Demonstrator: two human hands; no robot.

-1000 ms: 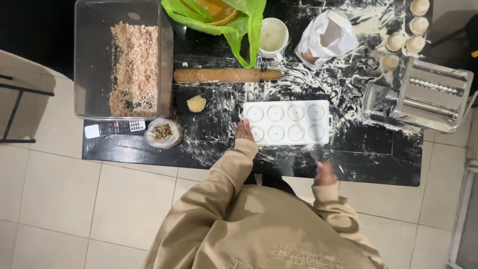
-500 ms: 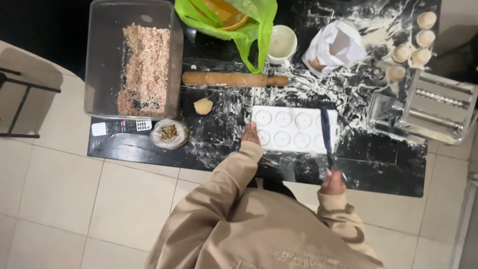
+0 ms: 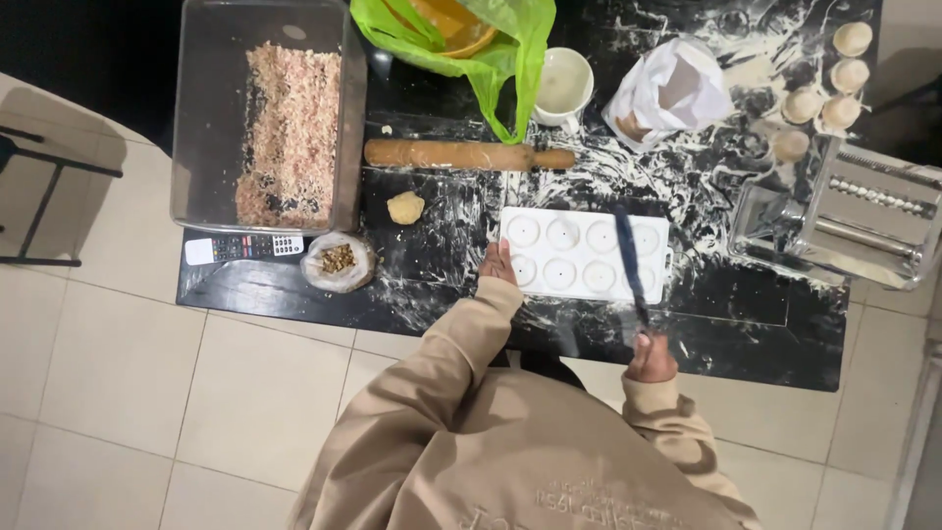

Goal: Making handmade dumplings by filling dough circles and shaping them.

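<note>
At table centre, the white ravioli mould (image 3: 585, 255) is steadied at its nine-o'clock edge by the left hand (image 3: 497, 265); the right hand (image 3: 651, 357) is clamped on a dark brush (image 3: 630, 265) across the mould; flour could be swept off by a careless stroke; the mould could slide on the dusted black table (image 3: 432, 294).

Flour-dusted black table (image 3: 746, 324) on pale tiled floor (image 3: 118, 373), dark chair (image 3: 39, 196) alongside.

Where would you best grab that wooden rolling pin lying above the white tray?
Probably around the middle of the rolling pin, coming from above. It lies flat and level across the table, its long round body bare on top, while the green bag crowds its far side.
</note>
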